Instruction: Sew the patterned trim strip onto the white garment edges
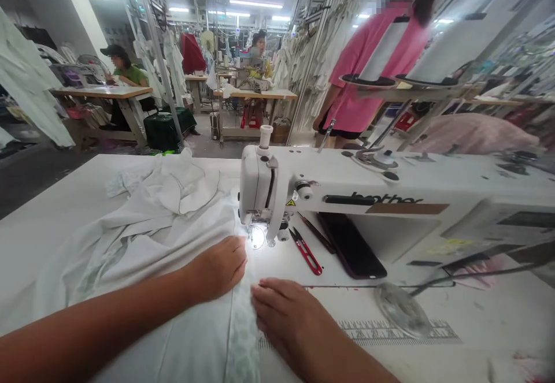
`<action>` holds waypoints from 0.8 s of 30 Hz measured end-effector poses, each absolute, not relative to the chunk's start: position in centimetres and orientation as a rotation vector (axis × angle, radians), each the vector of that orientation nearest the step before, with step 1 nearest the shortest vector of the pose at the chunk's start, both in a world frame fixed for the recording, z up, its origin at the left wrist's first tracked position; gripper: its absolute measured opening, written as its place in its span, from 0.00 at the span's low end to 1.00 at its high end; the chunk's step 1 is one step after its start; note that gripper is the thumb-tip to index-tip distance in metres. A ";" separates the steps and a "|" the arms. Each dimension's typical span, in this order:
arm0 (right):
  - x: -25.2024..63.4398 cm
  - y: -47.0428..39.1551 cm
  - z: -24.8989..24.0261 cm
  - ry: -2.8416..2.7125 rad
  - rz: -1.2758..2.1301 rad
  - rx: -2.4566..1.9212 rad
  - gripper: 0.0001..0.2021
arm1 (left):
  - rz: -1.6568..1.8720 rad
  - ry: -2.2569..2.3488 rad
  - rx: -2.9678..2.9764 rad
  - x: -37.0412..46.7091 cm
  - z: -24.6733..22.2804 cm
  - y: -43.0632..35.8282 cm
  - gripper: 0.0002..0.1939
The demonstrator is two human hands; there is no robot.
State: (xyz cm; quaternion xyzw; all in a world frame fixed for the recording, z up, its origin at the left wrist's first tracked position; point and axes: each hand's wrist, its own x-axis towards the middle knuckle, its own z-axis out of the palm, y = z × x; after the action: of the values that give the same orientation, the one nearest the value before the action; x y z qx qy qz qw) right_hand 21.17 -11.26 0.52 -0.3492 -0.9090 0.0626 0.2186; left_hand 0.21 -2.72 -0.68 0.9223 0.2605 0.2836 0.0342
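White fabric (195, 337) with a pale green patterned strip (243, 319) along its right edge lies under the head of a white sewing machine (347, 181). My left hand (219, 267) rests on the cloth just in front of the lit needle area, its fingers curled together on the fabric. Closer to me, my right hand (290, 319) is at the strip's right edge, with its fingers bent together over the border; its thumb is hidden. Bunched cloth (173, 186) lies to the left of the machine head.
Red-handled thread snips (307, 253), a dark slim tool (316, 233) and a black phone (353, 247) lie under the machine arm. A ruler scale (399, 331) runs along the table, beneath a clear round object (402, 309). Thread cones (384, 54) and a person in pink (359, 77) are beyond.
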 end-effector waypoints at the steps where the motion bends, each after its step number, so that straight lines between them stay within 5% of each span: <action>1: 21.1 -10.8 0.7 -2.524 0.185 -0.964 0.13 | 0.870 0.812 2.845 0.1 -0.7 -2.2 0.05; 17: 20.2 -4.6 2.7 -2.595 0.286 -0.979 0.11 | 0.777 0.891 2.962 -0.5 -1.0 5.2 0.09; 24: 21.3 -11.6 0.1 -2.412 0.133 -1.022 0.18 | 0.771 0.933 2.916 -1.7 1.1 -3.6 0.09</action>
State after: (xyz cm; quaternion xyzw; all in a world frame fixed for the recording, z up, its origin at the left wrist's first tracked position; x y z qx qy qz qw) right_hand 21.26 -11.59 0.11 -0.3765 -0.8888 0.0492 0.2567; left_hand -1.69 -3.62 1.11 0.9235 0.2956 0.2442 -0.0079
